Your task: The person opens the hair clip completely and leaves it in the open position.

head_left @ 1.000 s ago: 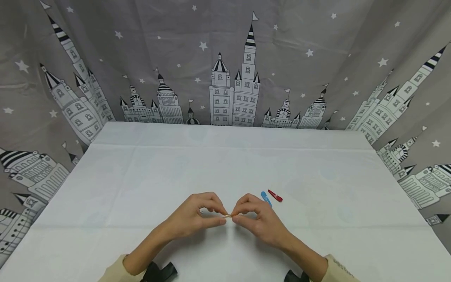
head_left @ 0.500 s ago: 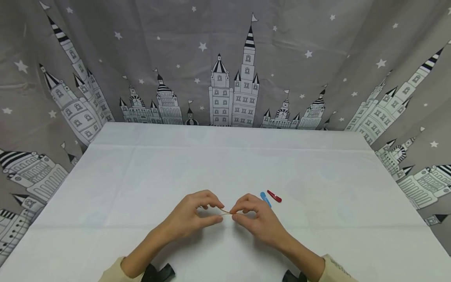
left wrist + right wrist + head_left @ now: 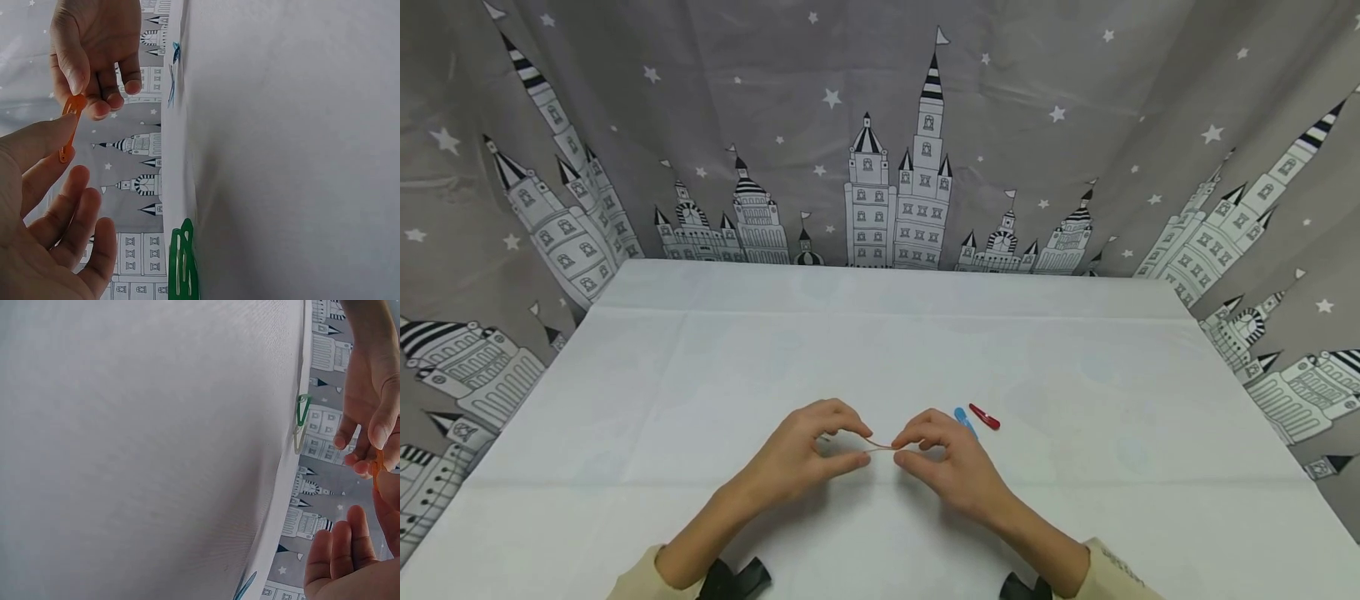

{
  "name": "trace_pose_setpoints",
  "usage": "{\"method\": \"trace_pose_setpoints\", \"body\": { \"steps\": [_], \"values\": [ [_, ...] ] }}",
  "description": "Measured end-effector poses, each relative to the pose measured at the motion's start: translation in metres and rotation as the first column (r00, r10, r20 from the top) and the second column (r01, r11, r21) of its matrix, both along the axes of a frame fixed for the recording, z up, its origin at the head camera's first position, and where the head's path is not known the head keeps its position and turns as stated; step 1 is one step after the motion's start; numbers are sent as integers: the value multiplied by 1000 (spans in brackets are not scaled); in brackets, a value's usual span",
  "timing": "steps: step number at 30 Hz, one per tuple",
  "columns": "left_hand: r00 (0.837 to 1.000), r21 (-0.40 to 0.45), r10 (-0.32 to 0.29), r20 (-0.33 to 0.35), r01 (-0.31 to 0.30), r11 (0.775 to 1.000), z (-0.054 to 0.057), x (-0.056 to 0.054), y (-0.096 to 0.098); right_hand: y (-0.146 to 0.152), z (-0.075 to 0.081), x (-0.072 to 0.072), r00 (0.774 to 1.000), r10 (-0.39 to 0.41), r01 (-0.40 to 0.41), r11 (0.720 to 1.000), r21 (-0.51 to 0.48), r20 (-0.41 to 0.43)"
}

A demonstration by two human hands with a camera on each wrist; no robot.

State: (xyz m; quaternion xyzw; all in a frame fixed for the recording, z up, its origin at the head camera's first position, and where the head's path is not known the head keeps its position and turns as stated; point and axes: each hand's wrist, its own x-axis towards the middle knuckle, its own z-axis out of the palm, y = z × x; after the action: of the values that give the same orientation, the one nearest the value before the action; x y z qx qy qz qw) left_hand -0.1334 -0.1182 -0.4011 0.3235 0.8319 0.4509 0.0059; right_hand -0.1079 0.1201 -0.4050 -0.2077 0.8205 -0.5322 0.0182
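Orange clip (image 3: 70, 139) seems above white table (image 3: 880, 350), grey curtain (image 3: 1037, 50) beyond.

Lettering (image 3: 1124, 570) on the right sleeve (image 3: 1099, 577) is too small to read.

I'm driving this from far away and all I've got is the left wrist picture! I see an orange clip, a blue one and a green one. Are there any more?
Observer: Yes, a red clip. The head view shows it on the white tabletop.

Operator: Ooh! Is red or blue closer to my right hand?

Observer: In the head view, the blue clip is closer to the right hand; the red one lies on its far side.

Operator: And is my orange clip popped open?

Observer: It looks so: from the head, the strips of the orange clip spread apart toward the left hand and come together at the right.
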Motion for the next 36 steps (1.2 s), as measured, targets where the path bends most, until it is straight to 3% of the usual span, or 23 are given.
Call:
{"method": "trace_pose_setpoints", "body": {
  "steps": [11,21,36],
  "values": [
    [1000,-59,22,-19,-23,998,1,-1,-1,-3,-1,-3,1000,-10,10,1000,20,-12],
    [999,-99,1,-41,-5,995,0,-3,-2,-5,-1,-5,1000,6,-6,999,45,5],
    [998,-157,9,62,1,988,-7,-21,-8,-13,-3,-23,1000,23,-22,992,123,-12]
  ]
}}
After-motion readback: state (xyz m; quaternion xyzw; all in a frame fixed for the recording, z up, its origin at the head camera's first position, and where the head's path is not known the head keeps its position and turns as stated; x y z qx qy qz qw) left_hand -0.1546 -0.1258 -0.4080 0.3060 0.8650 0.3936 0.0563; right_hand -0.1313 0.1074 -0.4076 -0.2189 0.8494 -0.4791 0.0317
